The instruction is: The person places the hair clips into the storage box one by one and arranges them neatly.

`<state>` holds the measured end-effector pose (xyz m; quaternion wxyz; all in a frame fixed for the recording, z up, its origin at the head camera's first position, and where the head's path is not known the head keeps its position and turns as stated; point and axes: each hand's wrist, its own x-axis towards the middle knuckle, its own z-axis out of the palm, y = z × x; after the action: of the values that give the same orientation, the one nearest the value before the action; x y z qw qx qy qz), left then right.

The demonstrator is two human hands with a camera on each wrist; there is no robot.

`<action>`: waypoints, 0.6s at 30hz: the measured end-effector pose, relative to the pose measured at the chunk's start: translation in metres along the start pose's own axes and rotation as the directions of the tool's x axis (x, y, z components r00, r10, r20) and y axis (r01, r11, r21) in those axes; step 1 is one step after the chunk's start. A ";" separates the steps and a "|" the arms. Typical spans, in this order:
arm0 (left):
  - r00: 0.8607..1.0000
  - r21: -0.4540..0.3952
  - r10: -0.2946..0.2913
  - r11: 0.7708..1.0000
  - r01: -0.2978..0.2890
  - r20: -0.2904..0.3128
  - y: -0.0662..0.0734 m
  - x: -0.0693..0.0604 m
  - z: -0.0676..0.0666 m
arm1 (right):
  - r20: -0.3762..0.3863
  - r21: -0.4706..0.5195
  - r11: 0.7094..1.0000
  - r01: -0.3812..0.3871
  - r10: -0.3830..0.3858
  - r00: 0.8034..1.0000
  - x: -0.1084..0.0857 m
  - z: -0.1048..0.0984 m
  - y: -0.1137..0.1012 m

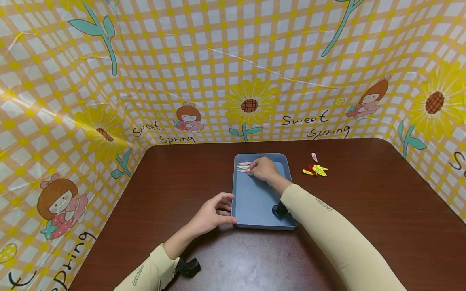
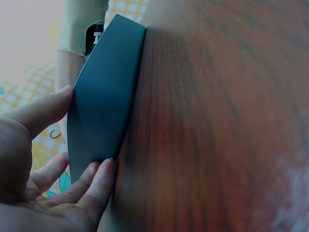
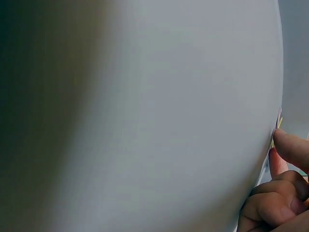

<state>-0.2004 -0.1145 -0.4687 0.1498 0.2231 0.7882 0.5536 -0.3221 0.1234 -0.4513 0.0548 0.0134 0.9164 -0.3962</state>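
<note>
A blue-grey rectangular tray [image 1: 255, 202] lies on the table. At its far left are a pink snap hair clip [image 1: 244, 163], a yellow one [image 1: 243, 167] and a second pink one [image 1: 243, 170], lined up in a short column. My right hand [image 1: 265, 169] reaches over the tray, and its thumb and forefinger pinch the right end of the nearest pink clip. In the right wrist view the tray floor hides most of that clip. My left hand [image 1: 211, 212] touches the tray's left side with spread, lightly bent fingers; the left wrist view shows fingertips [image 2: 104, 174] against the outer wall.
Right of the tray lies a small pile of yellow hair clips [image 1: 320, 170] and red hair clips [image 1: 310, 168]. A single pink hair clip [image 1: 314, 157] lies just behind it. A checked, flower-printed cloth [image 1: 204, 81] rises around the back and sides of the brown table [image 1: 174, 173].
</note>
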 end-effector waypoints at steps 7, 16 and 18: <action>1.000 0.001 0.005 1.000 -0.005 0.001 -0.001 0.000 0.000 | -0.004 -0.001 1.000 0.004 -0.004 1.000 -0.001 0.001 -0.001; 1.000 0.000 0.003 1.000 -0.003 -0.002 0.000 0.000 -0.001 | -0.013 -0.010 1.000 -0.002 0.002 1.000 -0.001 0.001 -0.001; 1.000 0.000 0.002 1.000 -0.002 -0.003 0.000 0.000 -0.001 | -0.014 -0.009 1.000 -0.007 0.007 1.000 0.000 0.001 -0.001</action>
<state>-0.2006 -0.1151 -0.4688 0.1482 0.2231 0.7883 0.5540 -0.3217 0.1219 -0.4510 0.0499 0.0190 0.9186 -0.3916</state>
